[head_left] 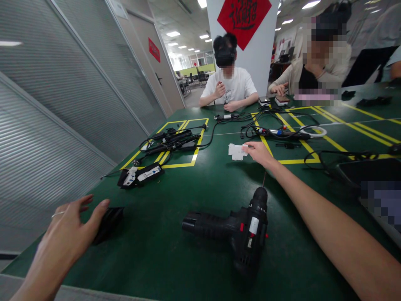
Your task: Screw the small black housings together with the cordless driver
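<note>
My right hand reaches out over the green table and pinches the right edge of a white miniature circuit breaker between thumb and fingers. It is held slightly above the tabletop, its stepped outline facing me. At the near left, my left hand has its fingers apart, a ring on one of them. A dark, ribbed black object lies beside the left thumb, partly hidden by it; whether they touch I cannot tell. Between my arms a black cordless drill lies on its side, its thin bit pointing away from me.
Black cables and adapters lie heaped inside yellow tape at the left. Nearer me are black cases with white labels. More cables lie at the back right, and a dark device at the right edge. Two people sit across the table.
</note>
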Demonstrator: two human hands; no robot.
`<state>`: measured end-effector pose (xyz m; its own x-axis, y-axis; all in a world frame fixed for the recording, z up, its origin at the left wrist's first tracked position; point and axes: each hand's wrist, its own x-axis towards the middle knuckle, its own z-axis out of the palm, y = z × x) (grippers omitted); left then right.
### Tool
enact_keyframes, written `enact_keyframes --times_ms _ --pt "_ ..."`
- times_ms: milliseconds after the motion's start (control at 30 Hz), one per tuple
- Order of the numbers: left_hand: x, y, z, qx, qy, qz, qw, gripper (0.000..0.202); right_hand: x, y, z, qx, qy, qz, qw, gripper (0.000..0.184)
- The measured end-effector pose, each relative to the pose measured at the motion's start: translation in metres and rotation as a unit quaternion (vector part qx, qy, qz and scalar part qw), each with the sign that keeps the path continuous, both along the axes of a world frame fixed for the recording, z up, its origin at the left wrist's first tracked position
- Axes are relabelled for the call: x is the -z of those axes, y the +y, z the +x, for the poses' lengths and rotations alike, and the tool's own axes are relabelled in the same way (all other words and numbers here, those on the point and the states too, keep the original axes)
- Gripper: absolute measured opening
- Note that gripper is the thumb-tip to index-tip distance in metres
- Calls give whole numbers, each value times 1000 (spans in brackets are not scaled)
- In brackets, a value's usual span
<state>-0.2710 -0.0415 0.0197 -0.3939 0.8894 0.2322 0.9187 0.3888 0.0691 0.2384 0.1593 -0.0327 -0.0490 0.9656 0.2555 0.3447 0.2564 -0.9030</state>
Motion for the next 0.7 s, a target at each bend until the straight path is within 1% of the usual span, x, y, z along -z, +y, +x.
enact_keyframes --times_ms 67,133,167,200,267,300,333,367,400,433,467,500,567,600,633,667,700 --pt "-18 13 44 71 9 18 997 67 -14 -7 -12 -41 -11 6 999 30" --pt "-32 32 98 165 -9 33 986 66 -27 -16 -27 -90 -21 15 996 27" --pt "-37 42 126 211 -21 34 977 64 -32 -21 -35 -149 -42 21 988 28" --pt "-39 54 152 245 -33 41 968 64 -36 -27 -44 -184 -54 23 981 31" --pt "-39 76 199 301 -62 35 951 67 -43 -39 -59 -236 -70 23 969 36" --pt "-36 87 218 336 -79 20 938 68 -46 -45 -65 -258 -72 27 963 36" --pt "-33 96 234 373 -103 -13 922 65 -49 -50 -71 -278 -65 35 958 34" --pt "-29 104 246 404 -129 -62 903 56 -50 -54 -76 -302 -59 41 951 33" --pt "-26 111 255 422 -151 -106 888 44 -51 -57 -79 -310 -55 46 948 31" --pt "-23 115 260 427 -165 -130 879 36 -51 -57 -80 -314 -54 46 947 30" --pt "-21 117 261 425 -169 -136 879 31 -49 -56 -80 -309 -52 43 949 30" --pt "-20 117 258 416 -164 -129 885 29 -47 -53 -77 -294 -52 42 953 31" --pt "-23 111 241 383 -138 -107 907 32 -38 -42 -66 -229 -53 51 971 34" --pt "-27 106 225 363 -124 -106 917 34 -33 -35 -57 -181 -55 60 980 35" --pt "-31 99 205 331 -116 -105 931 37 -26 -27 -47 -107 -54 64 991 34" --pt "-37 92 182 289 -106 -104 946 41 -18 -20 -36 -29 -56 67 996 33" --pt "-43 84 155 250 -98 -103 958 45 -10 -13 -24 15 -54 70 996 35"
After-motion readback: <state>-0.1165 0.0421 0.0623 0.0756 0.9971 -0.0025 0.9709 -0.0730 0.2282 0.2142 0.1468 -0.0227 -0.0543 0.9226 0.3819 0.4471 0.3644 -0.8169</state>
